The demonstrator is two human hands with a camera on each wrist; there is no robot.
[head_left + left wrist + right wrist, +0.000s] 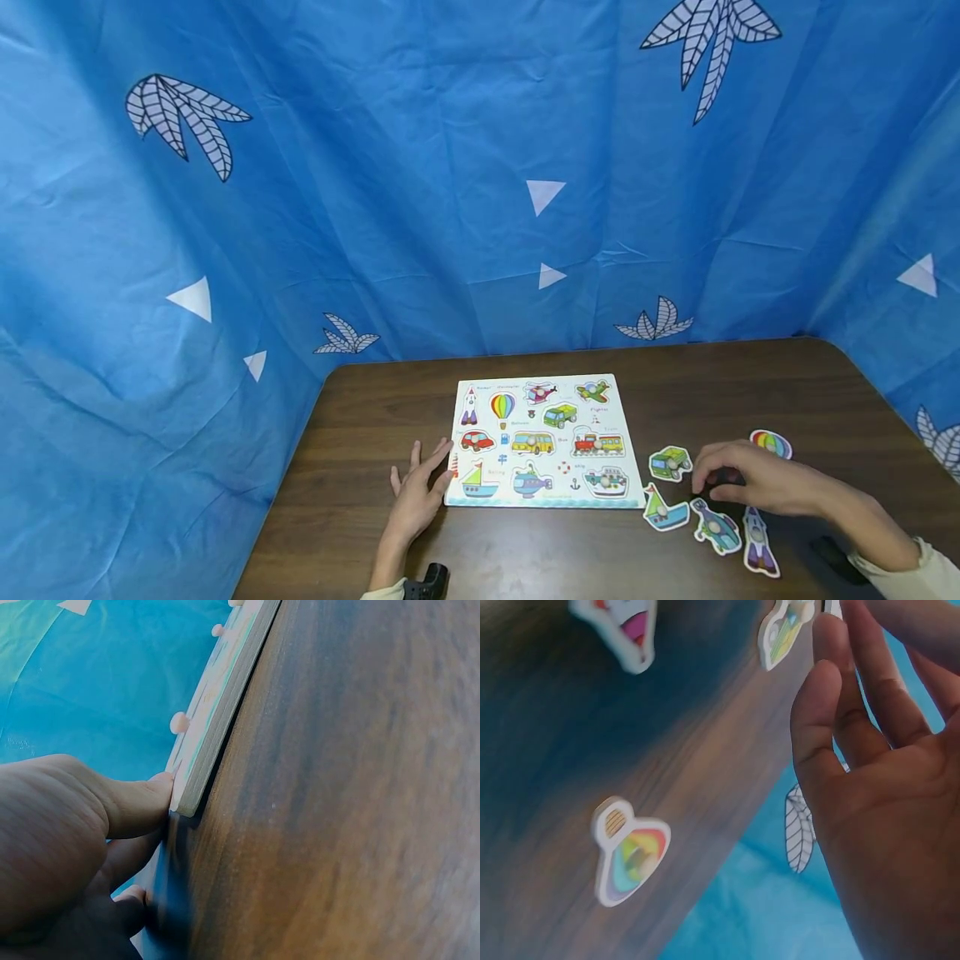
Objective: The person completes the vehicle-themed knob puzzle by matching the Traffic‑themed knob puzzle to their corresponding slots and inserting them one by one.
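A white peg-puzzle board (491, 468) printed with vehicles lies on the table. My left hand (415, 498) rests against its left edge, fingers spread, the thumb at the near corner in the left wrist view. To the board's right, my right hand (753, 479) hovers over loose pieces, fingers bent; the right wrist view shows no piece held. Around it lie a green truck piece (670, 464), a sailboat piece (666, 510), a blue-green vehicle piece (716, 527), a rocket piece (761, 546) and a rainbow balloon piece (634, 859). Something dark red shows partly hidden under the right fingers.
The brown wooden table (360, 417) meets a blue patterned cloth (450, 208) behind and at the sides. The sailboat piece lies right at the board's near right corner. A dark wrist strap (427, 581) is worn below the left hand.
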